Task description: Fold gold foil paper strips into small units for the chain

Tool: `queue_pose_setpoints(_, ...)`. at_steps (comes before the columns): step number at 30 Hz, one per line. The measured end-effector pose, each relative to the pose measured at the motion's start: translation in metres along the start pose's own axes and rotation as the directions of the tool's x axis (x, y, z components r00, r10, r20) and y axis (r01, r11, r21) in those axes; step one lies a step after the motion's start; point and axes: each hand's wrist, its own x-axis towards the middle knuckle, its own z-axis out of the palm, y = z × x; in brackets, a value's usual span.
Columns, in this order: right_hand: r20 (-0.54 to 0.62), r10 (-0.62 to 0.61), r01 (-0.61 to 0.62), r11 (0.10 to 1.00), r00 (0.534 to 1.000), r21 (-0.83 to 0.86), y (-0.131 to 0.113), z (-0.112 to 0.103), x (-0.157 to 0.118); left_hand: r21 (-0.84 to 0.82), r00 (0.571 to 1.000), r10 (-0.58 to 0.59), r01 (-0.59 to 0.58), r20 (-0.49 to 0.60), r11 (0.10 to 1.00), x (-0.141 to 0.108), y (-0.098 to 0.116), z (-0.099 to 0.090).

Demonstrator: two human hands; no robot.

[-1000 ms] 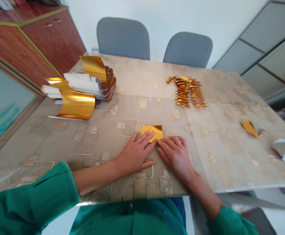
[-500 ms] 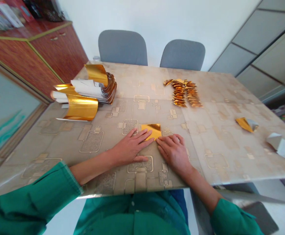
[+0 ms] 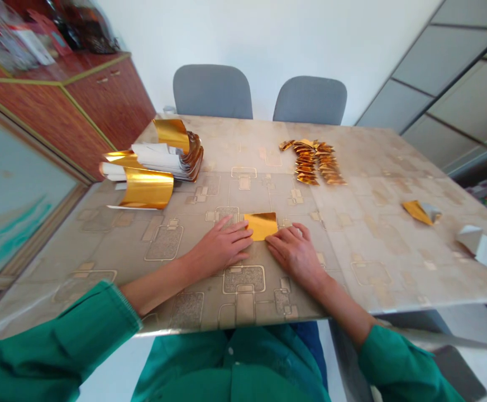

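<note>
A small folded sheet of gold foil paper [image 3: 262,226] lies flat on the table before me, its top edge showing a darker, shiny band. My left hand [image 3: 219,243] rests at its left side, fingers stretched out, with the fingertips on the lower left corner. At the lower right corner is my right hand [image 3: 296,254], its fingers bent and pressed together on the paper's edge; the thumb is mostly hidden.
A stack of curled gold-and-white sheets [image 3: 149,187] stands at the back left. Two rows of folded gold pieces [image 3: 316,162] lie at the back. To the right are a gold scrap [image 3: 418,212] and white crumpled paper [image 3: 484,248]. Two grey chairs [image 3: 212,92] stand beyond the table.
My left hand has slid left off the middle of the gold paper to its left edge, uncovering more of it. My right hand stays at the lower right corner. The view has shifted slightly.
</note>
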Motion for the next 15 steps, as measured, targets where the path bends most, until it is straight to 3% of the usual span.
queue_pose_setpoints(8, -0.018, -0.077, 0.077, 0.996, 0.997, -0.034, 0.015, -0.011, -0.009, -0.076, 0.998, -0.014, 0.009, -0.066, 0.997, 0.01, -0.004, 0.001)
queue_pose_setpoints(15, 0.024, -0.081, 0.079, 0.995, 0.996, 0.064, 0.011, -0.008, 0.026, -0.05, 0.989, -0.128, 0.125, -0.072, 0.991, 0.036, 0.0, -0.002)
